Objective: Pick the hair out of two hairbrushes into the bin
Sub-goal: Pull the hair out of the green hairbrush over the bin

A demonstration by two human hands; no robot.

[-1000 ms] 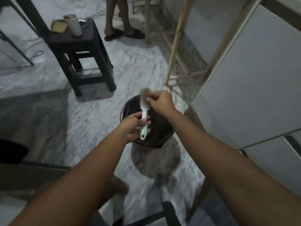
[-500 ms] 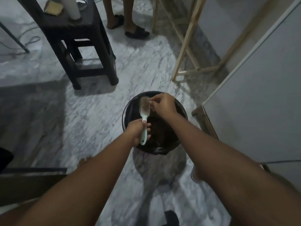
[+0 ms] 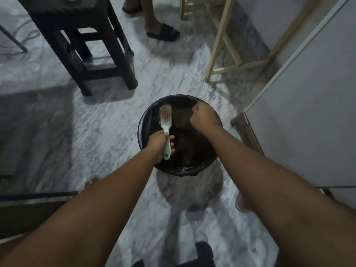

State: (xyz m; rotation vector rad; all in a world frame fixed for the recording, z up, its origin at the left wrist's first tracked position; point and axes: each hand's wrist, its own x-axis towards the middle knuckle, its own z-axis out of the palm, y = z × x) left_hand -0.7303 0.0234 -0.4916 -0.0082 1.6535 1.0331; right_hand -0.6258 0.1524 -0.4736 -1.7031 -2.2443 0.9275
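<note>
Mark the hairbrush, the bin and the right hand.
hairbrush (image 3: pixel 165 116): head view, on the bristle head.
bin (image 3: pixel 192 170): head view, on the near rim.
right hand (image 3: pixel 204 118): head view, on the back of the hand.

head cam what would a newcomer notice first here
A pale brush with hair in its bristles stands upright at centre, gripped by the left hand over a black bin on the marble floor. The right hand hangs curled over the bin beside it. A dark stool stands upper left.
</note>
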